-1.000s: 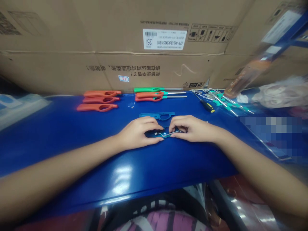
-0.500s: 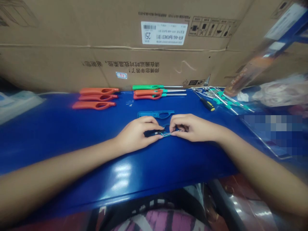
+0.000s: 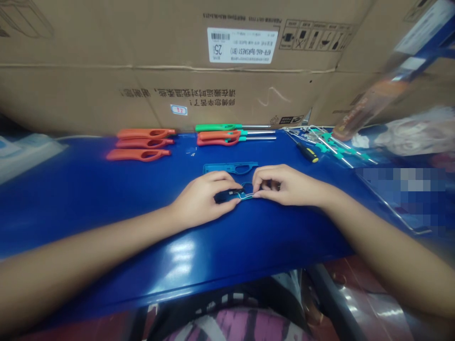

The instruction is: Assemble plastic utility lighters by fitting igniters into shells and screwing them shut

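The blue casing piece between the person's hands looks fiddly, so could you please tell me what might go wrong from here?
The thin pale strand by the right hand might slip out of place or bend. The blue casing piece could shift if the left hand loosens. The other blue casing piece lies just beyond the fingers and might get nudged.

the tabletop (image 3: 149, 255) looked smooth and glossy. on it, the blue handle shells (image 3: 222, 169) were plastic, as were the smooth red handles (image 3: 130, 155); the slim tubes (image 3: 261, 138) were shiny metal. behind it, the carton (image 3: 88, 104) was matt cardboard.
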Tool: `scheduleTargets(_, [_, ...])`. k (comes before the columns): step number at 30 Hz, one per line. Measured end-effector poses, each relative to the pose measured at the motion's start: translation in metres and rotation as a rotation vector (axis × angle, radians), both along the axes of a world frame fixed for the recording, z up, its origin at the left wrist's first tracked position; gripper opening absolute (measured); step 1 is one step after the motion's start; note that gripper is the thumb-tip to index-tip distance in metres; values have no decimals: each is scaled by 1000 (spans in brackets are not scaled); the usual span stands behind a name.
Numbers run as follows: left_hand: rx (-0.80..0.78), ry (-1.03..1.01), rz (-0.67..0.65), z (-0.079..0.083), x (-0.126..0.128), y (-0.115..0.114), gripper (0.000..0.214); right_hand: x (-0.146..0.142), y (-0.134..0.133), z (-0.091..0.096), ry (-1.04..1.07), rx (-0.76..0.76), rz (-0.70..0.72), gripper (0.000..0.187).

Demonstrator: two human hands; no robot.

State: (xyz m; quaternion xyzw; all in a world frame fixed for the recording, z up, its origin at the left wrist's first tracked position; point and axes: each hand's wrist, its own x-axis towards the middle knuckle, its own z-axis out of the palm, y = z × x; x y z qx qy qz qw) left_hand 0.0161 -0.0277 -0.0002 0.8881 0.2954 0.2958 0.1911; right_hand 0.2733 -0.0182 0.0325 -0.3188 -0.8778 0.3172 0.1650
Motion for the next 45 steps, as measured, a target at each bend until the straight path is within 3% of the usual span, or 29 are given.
scheduleTargets(31, [-170, -110, 4, 1, 2, 9, 20, 0, 3, -5, -4, 86, 47, 13])
scheduleTargets(45, [-107, -57, -44, 1, 2, 6, 20, 0, -1, 3, -23, 82, 50, 11])
